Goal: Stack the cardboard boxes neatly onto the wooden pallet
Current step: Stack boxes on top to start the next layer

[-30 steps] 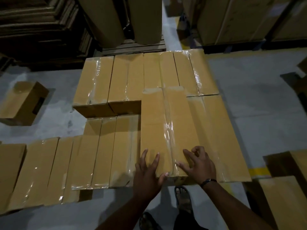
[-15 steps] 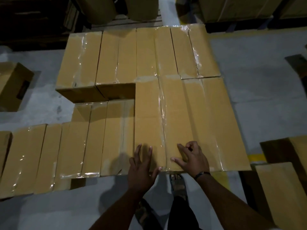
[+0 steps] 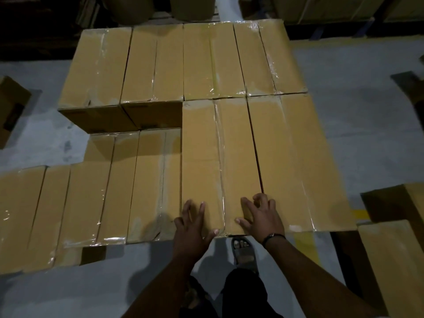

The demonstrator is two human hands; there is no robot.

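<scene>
Left hand (image 3: 192, 228) and right hand (image 3: 262, 217), fingers spread, are pressing on the near end of the cardboard box (image 3: 220, 157) (taped shut, contents hidden) lying atop the stack against the neighbouring box (image 3: 298, 161).

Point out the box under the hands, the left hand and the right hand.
box under the hands (image 3: 221, 161), head view, taped centre seam
left hand (image 3: 191, 228), head view, back of hand
right hand (image 3: 263, 220), head view, back of hand
</scene>
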